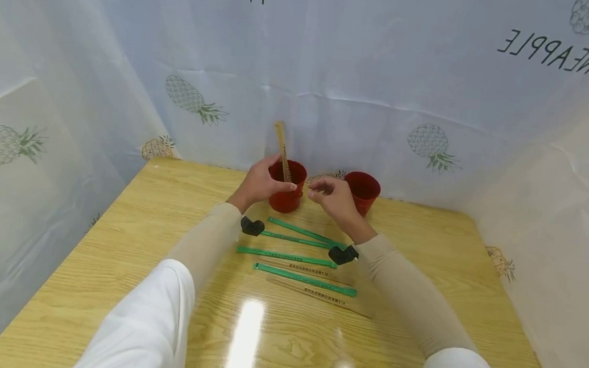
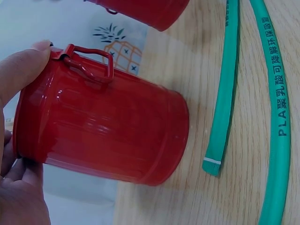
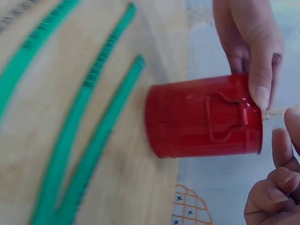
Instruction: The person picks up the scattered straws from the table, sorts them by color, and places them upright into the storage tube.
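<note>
While left fingers (image 2: 33,180) grip red bucket (image 2: 108,124) | brown straw (image 1: 281,140) leans inside | right fingers (image 3: 281,146) loosely bent nearby

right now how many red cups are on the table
2. One red cup is near the table's back edge with a brown straw in it; the other cup is to its right in the head view, partly hidden.
</note>
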Available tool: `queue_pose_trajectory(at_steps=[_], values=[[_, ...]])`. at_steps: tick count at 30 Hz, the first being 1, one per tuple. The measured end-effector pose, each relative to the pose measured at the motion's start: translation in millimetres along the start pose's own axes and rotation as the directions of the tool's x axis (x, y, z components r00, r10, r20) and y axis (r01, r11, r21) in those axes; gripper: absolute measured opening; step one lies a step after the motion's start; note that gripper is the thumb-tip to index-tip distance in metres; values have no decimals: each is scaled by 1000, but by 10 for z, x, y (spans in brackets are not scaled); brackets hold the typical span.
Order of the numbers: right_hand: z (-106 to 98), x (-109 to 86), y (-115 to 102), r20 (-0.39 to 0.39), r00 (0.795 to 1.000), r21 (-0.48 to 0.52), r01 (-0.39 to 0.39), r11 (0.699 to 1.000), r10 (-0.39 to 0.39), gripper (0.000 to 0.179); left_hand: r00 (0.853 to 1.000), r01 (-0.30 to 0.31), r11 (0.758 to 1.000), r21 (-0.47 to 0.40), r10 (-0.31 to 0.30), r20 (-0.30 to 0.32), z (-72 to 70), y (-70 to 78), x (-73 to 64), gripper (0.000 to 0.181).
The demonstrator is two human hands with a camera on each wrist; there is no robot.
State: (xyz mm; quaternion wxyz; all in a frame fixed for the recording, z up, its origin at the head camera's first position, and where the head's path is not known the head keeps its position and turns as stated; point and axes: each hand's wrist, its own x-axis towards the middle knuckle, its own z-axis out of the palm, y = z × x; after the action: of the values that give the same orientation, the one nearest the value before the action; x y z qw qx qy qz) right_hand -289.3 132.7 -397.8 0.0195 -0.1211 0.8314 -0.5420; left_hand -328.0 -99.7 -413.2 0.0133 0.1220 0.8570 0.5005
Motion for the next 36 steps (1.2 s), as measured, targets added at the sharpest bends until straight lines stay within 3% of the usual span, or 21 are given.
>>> queue_pose_trajectory(at_steps=[13,21,30,36], values=[[-179,-682,337,55,998,-68,-32,997,35,17,1000,8,1000,-17,-8,10,-20,5,-7,102],[-304,-1098,646,111,987,-67,-110,992,117,18,1000,14,1000,8,-14,13,3,-13,8,103],[-364,-1296,819,154,985,-173,-46,984,73,10,1000,4,1000,-14,-4,11,-5,-26,15,104],[-383,-1361,865,166,981,-201,-68,977,102,11,1000,3,1000,-9,-3,11,-4,-5,8,104]])
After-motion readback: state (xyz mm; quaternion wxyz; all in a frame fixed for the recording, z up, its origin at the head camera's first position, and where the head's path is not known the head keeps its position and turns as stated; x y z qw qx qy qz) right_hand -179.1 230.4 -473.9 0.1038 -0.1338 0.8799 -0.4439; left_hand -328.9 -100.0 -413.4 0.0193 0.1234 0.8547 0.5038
